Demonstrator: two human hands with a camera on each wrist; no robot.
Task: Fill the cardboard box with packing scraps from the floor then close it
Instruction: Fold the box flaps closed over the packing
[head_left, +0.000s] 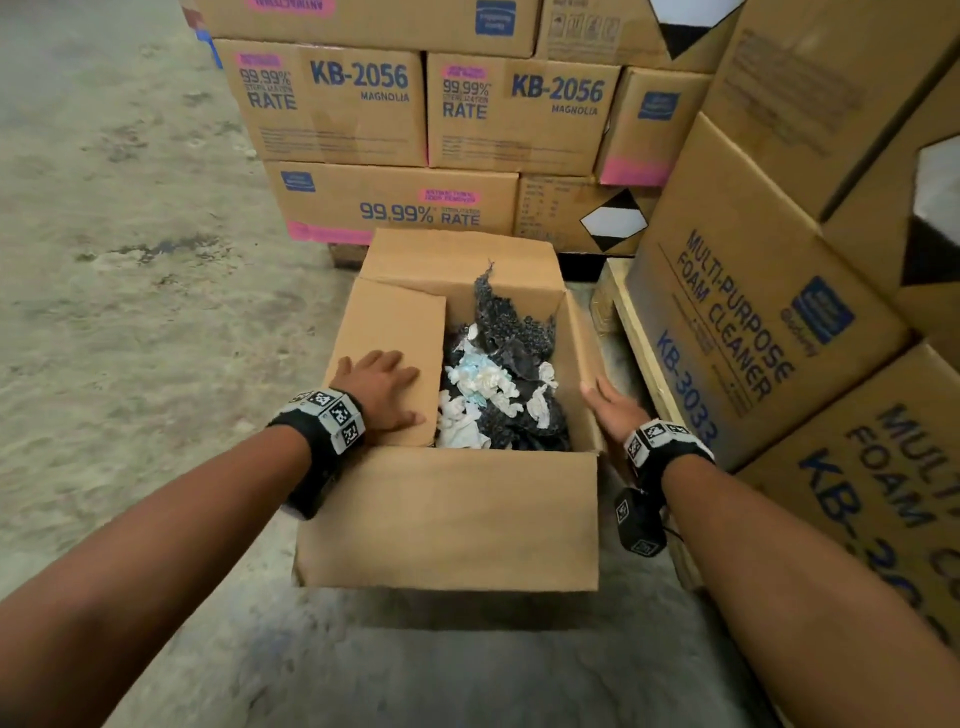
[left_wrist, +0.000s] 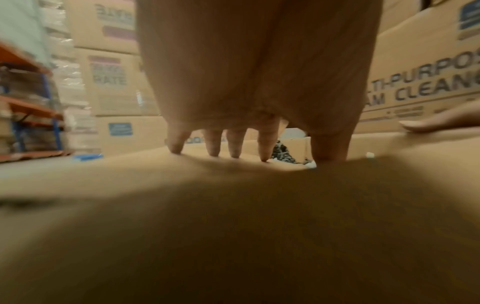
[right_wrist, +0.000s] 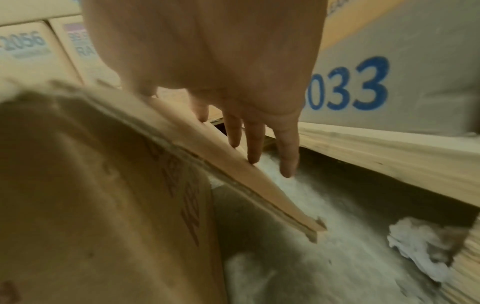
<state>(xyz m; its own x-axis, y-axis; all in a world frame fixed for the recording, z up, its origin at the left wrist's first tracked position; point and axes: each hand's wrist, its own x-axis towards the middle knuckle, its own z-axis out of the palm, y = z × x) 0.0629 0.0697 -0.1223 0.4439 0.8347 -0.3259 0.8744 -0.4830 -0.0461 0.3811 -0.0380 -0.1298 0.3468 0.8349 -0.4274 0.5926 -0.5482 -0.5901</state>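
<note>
The cardboard box (head_left: 447, 514) stands on the floor in the middle of the head view, holding black bubble wrap and white paper scraps (head_left: 493, 384). Its left flap (head_left: 395, 332) is folded inward, and my left hand (head_left: 382, 389) presses flat on it. In the left wrist view that left hand (left_wrist: 233, 144) shows spread, straight fingers on the cardboard. My right hand (head_left: 613, 408) lies against the outer face of the raised right flap (head_left: 584, 353). The right wrist view shows the right hand (right_wrist: 246, 133) with straight fingers along the flap (right_wrist: 221, 148). The far flap stands up; the near flap points toward me.
Stacked KB-2056 cartons (head_left: 363, 104) rise right behind the box. Foam cleaner cartons (head_left: 737, 312) on a wooden pallet (head_left: 639, 343) crowd its right side. A white scrap (right_wrist: 415, 244) lies on the floor by the pallet. Bare concrete floor (head_left: 130, 260) spreads left.
</note>
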